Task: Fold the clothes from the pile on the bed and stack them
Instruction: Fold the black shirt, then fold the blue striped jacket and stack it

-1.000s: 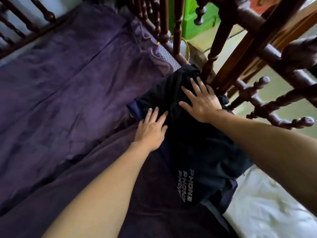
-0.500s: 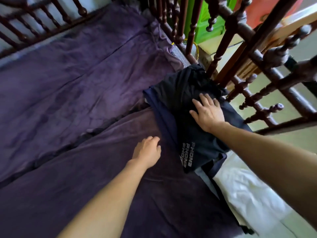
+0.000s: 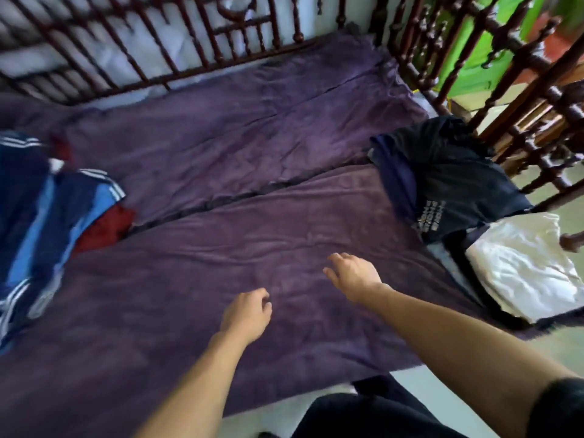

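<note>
- Bedding first: a purple blanket [image 3: 252, 254] covers the bed in two lengths, with a dark seam running diagonally between them. It is creased all over.
- Along the far side and the right end stands a dark turned-wood railing [image 3: 196, 49]. A bright green object [image 3: 474, 61] shows through the right-hand spindles.
- At the bed's right edge, close against the railing, sits the folded stack [image 3: 442, 181]. On top is a black garment with white lettering, and a navy piece [image 3: 392, 172] shows beneath along its left edge.
- Just beside the stack, on the near side, lies a white cloth [image 3: 521, 273]. Pillow or folded sheet, cannot tell.
- At the far left edge lies the unfolded pile [image 3: 41, 210]: a navy and light-blue garment with white stripes, and a red garment [image 3: 107, 226] poking out under it. This corner is blurred.
- Over the blanket near the middle, the left hand [image 3: 248, 314] has its grip loosely curled and holds nothing.
- To its right, the right hand [image 3: 354, 275] is palm down, its grip wide and fingers relaxed, empty.
- Both hands are between the pile and the stack, well apart from each.
</note>
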Motion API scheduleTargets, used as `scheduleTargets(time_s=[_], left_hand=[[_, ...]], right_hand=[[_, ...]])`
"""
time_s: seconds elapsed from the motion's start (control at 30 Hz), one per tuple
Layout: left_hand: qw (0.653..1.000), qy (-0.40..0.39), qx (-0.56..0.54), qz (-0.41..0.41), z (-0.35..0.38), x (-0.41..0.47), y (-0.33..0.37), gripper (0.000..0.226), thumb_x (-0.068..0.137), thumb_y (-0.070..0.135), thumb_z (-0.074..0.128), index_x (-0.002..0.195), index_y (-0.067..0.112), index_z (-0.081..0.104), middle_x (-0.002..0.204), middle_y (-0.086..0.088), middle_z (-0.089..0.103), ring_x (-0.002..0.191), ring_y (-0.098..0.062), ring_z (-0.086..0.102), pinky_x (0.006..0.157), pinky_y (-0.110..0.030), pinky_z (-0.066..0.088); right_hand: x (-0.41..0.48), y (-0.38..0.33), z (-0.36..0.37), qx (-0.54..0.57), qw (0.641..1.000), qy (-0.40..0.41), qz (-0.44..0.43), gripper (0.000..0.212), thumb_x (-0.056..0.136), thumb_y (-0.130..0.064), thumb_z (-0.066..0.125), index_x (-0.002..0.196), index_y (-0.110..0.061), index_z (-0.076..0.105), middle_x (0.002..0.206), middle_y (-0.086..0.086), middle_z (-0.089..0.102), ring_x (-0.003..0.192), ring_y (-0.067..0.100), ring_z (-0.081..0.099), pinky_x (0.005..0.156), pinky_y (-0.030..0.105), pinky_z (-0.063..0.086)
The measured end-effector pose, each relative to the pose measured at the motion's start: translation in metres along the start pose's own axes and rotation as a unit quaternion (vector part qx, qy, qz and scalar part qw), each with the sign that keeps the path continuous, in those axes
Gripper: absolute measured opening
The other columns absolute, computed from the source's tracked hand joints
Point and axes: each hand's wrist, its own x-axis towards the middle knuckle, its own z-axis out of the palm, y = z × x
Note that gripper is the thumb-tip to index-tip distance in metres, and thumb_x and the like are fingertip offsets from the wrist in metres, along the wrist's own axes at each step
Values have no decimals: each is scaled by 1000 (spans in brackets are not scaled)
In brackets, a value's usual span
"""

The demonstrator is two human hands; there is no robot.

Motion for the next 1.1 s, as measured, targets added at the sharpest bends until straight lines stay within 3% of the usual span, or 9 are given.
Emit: scheduleTargets(time_s=[0.23, 0.47, 0.8, 1.1], left_hand=[[994, 84, -7, -75, -67, -134, -192, 26, 92, 31, 51, 115, 23, 61, 110, -3, 68, 105, -25, 61, 83, -32, 50], [976, 157, -19, -149, -133, -206, -338, 27, 93, 32, 52, 117, 23, 60, 111, 1, 68, 105, -22, 61, 83, -32, 48], [968, 144, -57, -197, -196, -174, -519, 32, 91, 31, 56, 121, 20, 60, 112, -5, 68, 105, -26, 62, 86, -34, 48], [977, 74, -80, -185, -219, -135, -647, 27, 89, 31, 60, 113, 20, 63, 102, -2, 69, 99, -23, 63, 84, -33, 50]], right_hand=[[-32, -211, 21, -42, 994, -1, -104, 35, 96, -41, 45, 117, -14, 49, 118, 11, 60, 106, 34, 60, 78, 39, 46], [-21, -387, 23, -53, 979, 11, -197, 37, 96, -40, 44, 122, -14, 48, 119, 11, 59, 106, 34, 60, 76, 38, 45], [62, -562, 76, -23, 978, -32, -203, 44, 95, -42, 45, 133, -20, 43, 128, 8, 55, 111, 33, 58, 85, 38, 46], [85, -645, 122, -41, 983, -91, -153, 44, 95, -41, 46, 134, -22, 42, 130, 8, 54, 114, 31, 57, 88, 39, 47]])
